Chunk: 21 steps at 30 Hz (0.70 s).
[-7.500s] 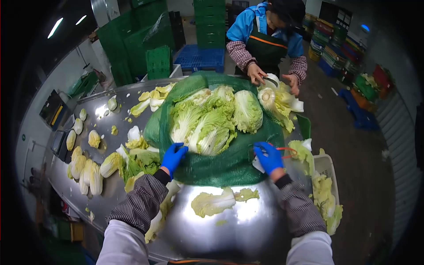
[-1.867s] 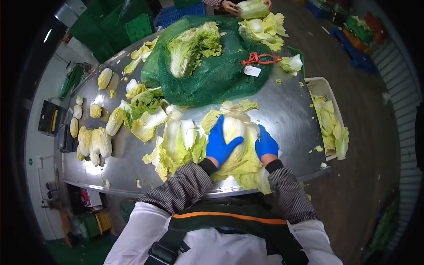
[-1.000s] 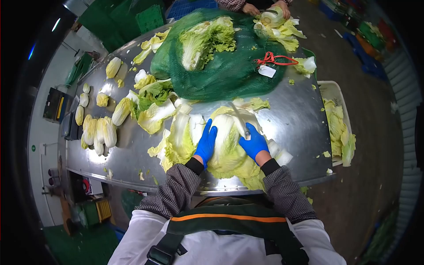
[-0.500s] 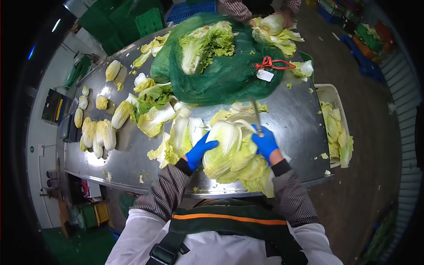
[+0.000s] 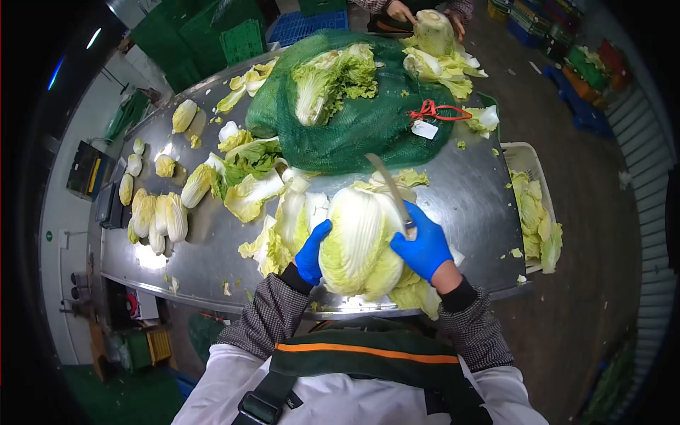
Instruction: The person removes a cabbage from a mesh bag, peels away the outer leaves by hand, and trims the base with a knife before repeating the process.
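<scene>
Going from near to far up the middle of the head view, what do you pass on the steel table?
Pale whole napa cabbage held in blue-gloved hands → green mesh sack of cabbages → another person's trimmed cabbage.

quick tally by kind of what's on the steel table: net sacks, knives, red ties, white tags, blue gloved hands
green net sack: 1
knife: 1
red tie: 1
white tag: 1
blue-gloved hands, left hand and right hand: 2
total: 6
</scene>
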Tool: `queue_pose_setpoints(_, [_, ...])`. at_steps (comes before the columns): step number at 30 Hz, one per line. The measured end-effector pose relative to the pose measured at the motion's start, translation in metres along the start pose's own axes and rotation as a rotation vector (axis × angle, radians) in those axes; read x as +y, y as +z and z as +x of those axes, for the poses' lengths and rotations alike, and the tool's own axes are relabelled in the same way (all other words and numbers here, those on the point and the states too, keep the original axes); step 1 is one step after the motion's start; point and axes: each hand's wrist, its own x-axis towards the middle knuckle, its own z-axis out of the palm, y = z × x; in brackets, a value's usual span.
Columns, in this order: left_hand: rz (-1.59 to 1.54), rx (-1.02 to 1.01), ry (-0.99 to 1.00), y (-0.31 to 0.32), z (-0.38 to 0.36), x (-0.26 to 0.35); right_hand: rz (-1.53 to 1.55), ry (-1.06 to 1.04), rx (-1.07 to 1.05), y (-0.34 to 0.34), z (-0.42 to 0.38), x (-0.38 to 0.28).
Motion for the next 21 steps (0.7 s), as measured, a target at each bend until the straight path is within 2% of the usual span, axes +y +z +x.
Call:
queue_pose_setpoints(2, [-0.171,-0.055,-0.085,-0.004,-0.006,-0.006,0.149,0.077,-0.091,-0.014,0.01,0.029])
queue_pose_setpoints(5, [-0.32,-0.22,-0.05,0.003,-0.007,-0.014,0.106,0.318,-0.094,-0.017,0.024,0.074])
queue_pose_setpoints(6, [-0.308,-0.25,-0.046,0.009,-0.007,-0.01,-0.112,0.111,0.026,-0.014,0.019,0.078])
queue_pose_setpoints(7, [-0.173,-0.15,0.002,0.015,-0.007,-0.005,-0.33,-0.097,0.14,-0.009,0.012,0.067])
queue_pose_setpoints(9, [0.087,0.066,0.092,0.024,-0.009,0.006,-0.05,0.048,0.02,-0.01,0.002,0.034])
queue_pose_setpoints(10, [0.298,0.054,0.11,0.031,-0.008,0.011,0.147,0.111,-0.046,-0.014,-0.001,0.013])
queue_pose_setpoints(11, [0.413,-0.069,0.254,0.045,-0.006,0.019,0.346,0.171,-0.107,-0.015,-0.001,0.0])
queue_pose_setpoints(12, [0.523,-0.189,0.398,0.061,-0.008,0.026,0.354,0.153,-0.085,-0.012,-0.001,-0.006])
queue_pose_setpoints(13, [0.629,-0.309,0.544,0.07,-0.008,0.03,0.519,0.137,-0.103,-0.01,0.0,0.003])
queue_pose_setpoints(14, [0.483,-0.402,0.458,0.056,-0.006,0.037,0.682,0.117,-0.122,-0.006,0.004,0.019])
queue_pose_setpoints(15, [0.315,-0.352,0.339,0.047,0.0,0.034,0.845,0.094,-0.143,-0.002,0.007,0.03])
queue_pose_setpoints(17, [-0.028,-0.235,0.104,0.031,0.009,0.021,0.785,0.142,-0.12,0.009,0.005,0.026])
queue_pose_setpoints(19, [-0.147,-0.21,0.027,0.023,0.016,0.009,0.538,0.211,-0.09,0.009,0.005,0.007])
queue_pose_setpoints(20, [-0.195,-0.224,0.012,0.023,0.015,0.004,0.315,0.213,0.001,0.008,0.002,-0.001])
queue_pose_setpoints(21, [-0.251,-0.236,0.001,0.022,0.013,-0.003,0.186,0.108,0.034,0.008,-0.001,-0.002])
